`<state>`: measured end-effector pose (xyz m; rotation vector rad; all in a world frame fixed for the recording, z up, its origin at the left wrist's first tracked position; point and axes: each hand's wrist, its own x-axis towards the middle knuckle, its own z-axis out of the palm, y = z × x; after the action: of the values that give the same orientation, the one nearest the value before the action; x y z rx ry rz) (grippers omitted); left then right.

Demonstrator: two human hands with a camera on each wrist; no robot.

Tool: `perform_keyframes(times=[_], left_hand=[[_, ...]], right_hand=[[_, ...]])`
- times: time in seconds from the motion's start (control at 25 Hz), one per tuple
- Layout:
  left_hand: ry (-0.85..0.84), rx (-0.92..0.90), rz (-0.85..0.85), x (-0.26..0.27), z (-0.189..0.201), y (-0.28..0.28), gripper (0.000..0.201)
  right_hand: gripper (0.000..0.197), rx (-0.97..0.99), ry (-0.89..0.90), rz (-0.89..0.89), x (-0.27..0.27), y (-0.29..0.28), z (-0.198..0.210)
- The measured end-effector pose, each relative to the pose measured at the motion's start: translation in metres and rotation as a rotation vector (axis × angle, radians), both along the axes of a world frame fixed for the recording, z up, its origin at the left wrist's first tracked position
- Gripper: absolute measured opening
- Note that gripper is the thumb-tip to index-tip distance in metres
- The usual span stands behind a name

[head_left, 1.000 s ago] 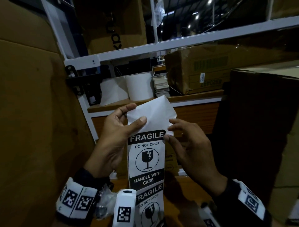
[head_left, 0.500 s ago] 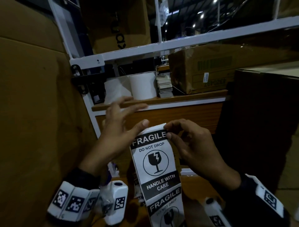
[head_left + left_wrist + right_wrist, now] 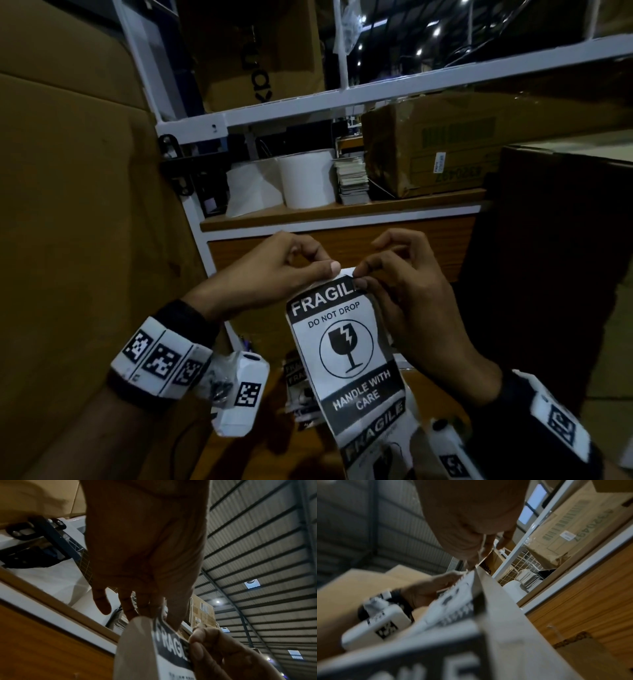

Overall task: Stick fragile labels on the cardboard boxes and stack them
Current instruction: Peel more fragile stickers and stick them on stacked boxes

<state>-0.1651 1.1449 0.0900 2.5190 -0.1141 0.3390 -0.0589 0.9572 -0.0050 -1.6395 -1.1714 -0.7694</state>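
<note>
Right now the strip of fragile labels (image 3: 346,356) hangs in the air in front of me, its top edge pinched by both hands: my left hand (image 3: 274,274) nips the top with thumb and forefinger, my right hand (image 3: 411,301) pinches the upper corner. Behind stands a shelf (image 3: 342,214) with white rolls (image 3: 305,178) and a cardboard box (image 3: 428,150).

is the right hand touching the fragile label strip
Touching: in the head view the right hand pinches the top corner of the label strip.
</note>
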Motion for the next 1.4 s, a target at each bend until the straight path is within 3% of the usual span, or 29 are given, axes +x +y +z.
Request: perform_keyframes(times=[0.24, 0.4, 0.68, 0.84, 0.96, 1.16, 1.4], left_hand=[[0.028, -0.071, 0.062, 0.003, -0.009, 0.003, 0.026], [0.106, -0.148, 0.080, 0.002, -0.006, 0.003, 0.024], [0.160, -0.145, 0.102, 0.003, 0.000, 0.005, 0.025], [0.072, -0.149, 0.114, 0.003, 0.000, 0.002, 0.022], [0.059, -0.132, 0.103, 0.003, 0.000, -0.003, 0.021], [0.164, -0.154, 0.052, -0.004, 0.000, -0.001, 0.034], [0.121, -0.198, 0.074, -0.003, -0.004, -0.002, 0.024]], right_hand=[[0.015, 0.005, -0.230, -0.127, 0.000, 0.006, -0.015], [0.012, 0.089, -0.224, -0.024, 0.001, 0.011, -0.019], [0.033, 0.041, -0.379, 0.023, 0.002, 0.002, -0.025], [0.030, 0.086, -0.244, 0.028, 0.000, 0.000, -0.018], [0.050, 0.085, -0.151, 0.052, 0.001, 0.002, -0.007], [0.028, -0.080, -0.261, -0.105, 0.007, -0.003, -0.005], [0.029, -0.130, -0.322, -0.126, 0.001, -0.005, -0.009]])
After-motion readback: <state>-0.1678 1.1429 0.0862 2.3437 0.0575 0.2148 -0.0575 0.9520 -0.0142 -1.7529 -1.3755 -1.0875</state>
